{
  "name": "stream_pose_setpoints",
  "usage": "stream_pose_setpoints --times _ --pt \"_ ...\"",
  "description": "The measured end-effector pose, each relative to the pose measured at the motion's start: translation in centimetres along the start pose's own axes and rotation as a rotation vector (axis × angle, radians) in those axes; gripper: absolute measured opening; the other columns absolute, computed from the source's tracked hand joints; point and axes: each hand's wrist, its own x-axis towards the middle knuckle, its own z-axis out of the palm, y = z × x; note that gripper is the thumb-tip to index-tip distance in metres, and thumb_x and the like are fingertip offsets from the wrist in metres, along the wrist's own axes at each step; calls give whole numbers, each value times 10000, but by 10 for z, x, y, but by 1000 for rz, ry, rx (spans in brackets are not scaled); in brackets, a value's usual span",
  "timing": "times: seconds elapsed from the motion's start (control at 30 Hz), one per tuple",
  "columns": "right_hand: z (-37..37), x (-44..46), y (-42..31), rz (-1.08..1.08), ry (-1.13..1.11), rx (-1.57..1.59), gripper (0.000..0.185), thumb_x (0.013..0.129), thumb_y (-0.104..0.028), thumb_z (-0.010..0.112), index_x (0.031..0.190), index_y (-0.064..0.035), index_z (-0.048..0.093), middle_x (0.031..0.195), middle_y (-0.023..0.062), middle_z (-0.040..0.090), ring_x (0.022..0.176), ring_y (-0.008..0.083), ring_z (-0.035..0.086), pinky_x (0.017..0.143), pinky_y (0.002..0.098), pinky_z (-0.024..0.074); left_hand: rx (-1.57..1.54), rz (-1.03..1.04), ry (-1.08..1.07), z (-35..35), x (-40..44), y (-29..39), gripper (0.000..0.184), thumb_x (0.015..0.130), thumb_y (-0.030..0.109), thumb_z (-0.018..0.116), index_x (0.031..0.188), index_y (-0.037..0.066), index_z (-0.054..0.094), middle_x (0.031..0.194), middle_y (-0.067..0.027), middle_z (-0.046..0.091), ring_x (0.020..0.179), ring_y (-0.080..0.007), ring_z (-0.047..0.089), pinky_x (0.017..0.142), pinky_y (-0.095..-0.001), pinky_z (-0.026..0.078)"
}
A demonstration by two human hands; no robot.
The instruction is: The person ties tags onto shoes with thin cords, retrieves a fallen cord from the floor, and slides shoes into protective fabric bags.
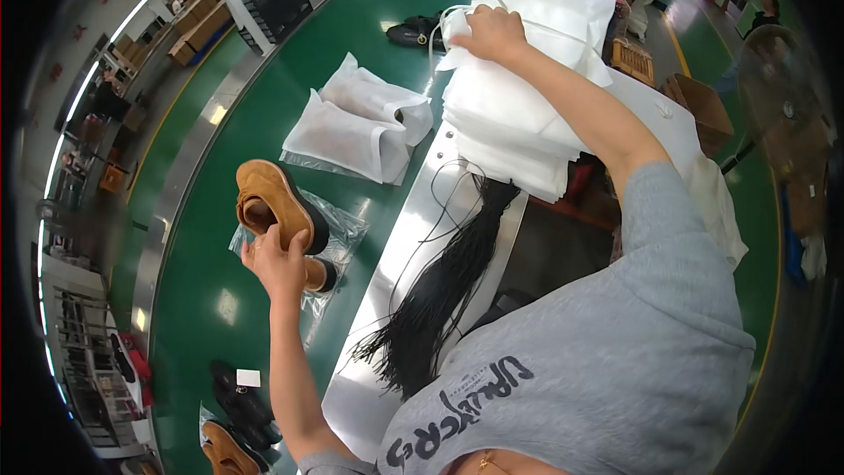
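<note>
My left hand point(278, 262) is closed on the heel end of a tan suede shoe point(274, 192) with a dark sole, held above the green surface. Under it lies a clear plastic bag point(347, 233), and a second tan shoe point(315, 274) is partly hidden behind my hand. At the top of a stack of white fabric bags point(501, 114), the fingers of my right hand point(492, 32) are bent over the edge of the uppermost bag point(549, 22), pinching it. A pale cord loops beside those fingers.
Two shoes in white fabric bags point(352, 127) lie on the green conveyor point(202, 273). A bundle of black laces point(453, 281) rests on the metal ledge point(369, 387). Black shoes point(409, 32) sit farther along; more tan shoes point(229, 449) are at the lower left. A fan point(778, 92) stands right.
</note>
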Motion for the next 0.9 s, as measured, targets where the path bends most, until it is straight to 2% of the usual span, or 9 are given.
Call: stream_pose_setpoints --times 0.2,0.3,0.47,0.53,0.6,0.67,0.77,0.8,0.9 --pt "-15 15 -32 -320 494 -99 317 839 -366 525 785 -97 684 808 22 649 944 203 536 882 493 342 47 28 80 -97 -124 12 228 698 183 697 792 35 551 722 -82 542 812 -230 526 1000 -436 181" --pt "-37 21 -94 -425 420 41 290 830 -336 548 750 -76 648 737 75 635 745 254 595 734 413 452 80 -116 -23 -118 -196 18 198 677 150 694 728 49 531 665 -69 499 756 -234 507 995 -448 181" --pt "-69 -13 -232 -711 484 540 234 836 -267 574 861 -39 623 741 121 627 691 272 600 640 340 472 37 -444 -289 -96 -309 24 206 693 211 683 719 56 550 666 -74 525 785 -240 524 976 -525 190" --pt "-77 -42 -289 -902 166 1187 191 842 -190 536 932 -62 647 806 163 629 712 302 601 673 322 485 105 -443 -297 -88 -331 28 242 700 259 677 765 57 561 723 -79 551 833 -243 527 978 -536 182" --pt "-81 -74 -342 -1037 -102 1304 193 840 -141 550 979 -44 641 845 140 654 705 236 626 677 286 488 106 -520 -366 -103 -320 41 403 706 386 661 927 61 572 923 -85 592 976 -254 510 986 -558 160" --pt "-91 -118 -381 -1034 -638 1584 168 812 -136 618 938 -31 653 827 77 670 718 139 618 680 264 484 68 -594 -91 -113 -298 34 458 698 390 674 1002 67 561 1005 -70 579 1011 -258 493 960 -543 205" --pt "-102 -184 -420 -1103 -728 1524 215 717 -208 734 801 -25 660 715 44 652 618 100 581 589 251 476 -22 -641 219 -126 -267 13 482 679 259 718 1061 31 534 1042 -136 567 935 -300 531 858 -375 368" --pt "-104 -200 -429 -1147 -700 1471 238 698 -239 749 754 -29 651 668 45 639 571 118 578 553 253 468 -59 -609 356 -129 -253 8 483 672 229 727 1062 22 533 1003 -141 566 913 -303 528 783 -379 418" --pt "-108 -245 -440 -1461 52 1233 325 638 -327 739 632 -87 520 583 52 566 540 248 563 481 314 447 -533 -780 685 -144 -215 2 740 650 322 778 1205 17 393 995 -104 507 851 -190 510 715 -309 448"
